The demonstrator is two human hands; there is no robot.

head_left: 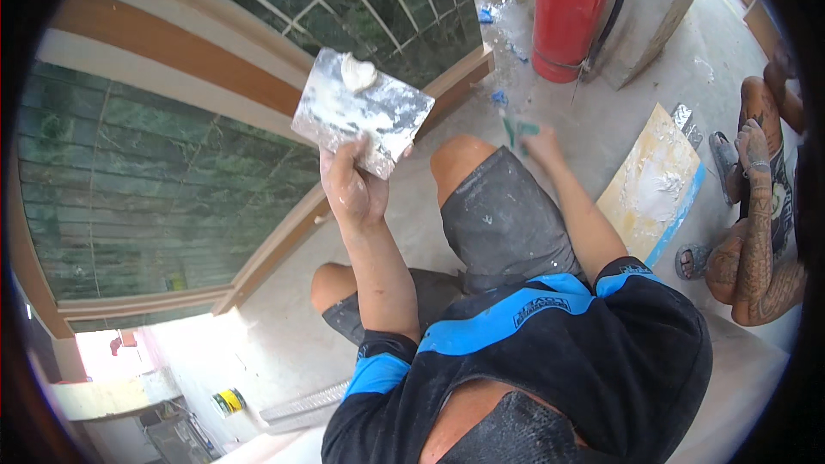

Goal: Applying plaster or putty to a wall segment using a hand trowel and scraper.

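My left hand point(354, 187) grips a flat metal plate point(404, 103) by its near edge, thumb on top. White smears cover much of the plate, and a thick lump of white putty point(357, 74) sits near its far edge. Out past my right knee, my right hand point(543, 148) is closed around a green scraper point(519, 131). Motion blurs the scraper, so its blade shape is unclear. The two hands are well apart, and the scraper does not touch the plate.
Wood-framed panels with dark green glass point(163, 180) stand at the left. A red fire extinguisher point(569, 13) is ahead. At my right lies a board point(627, 159) with white putty on it, beside a seated person point(756, 198). A yellow-and-black can point(229, 401) is at lower left.
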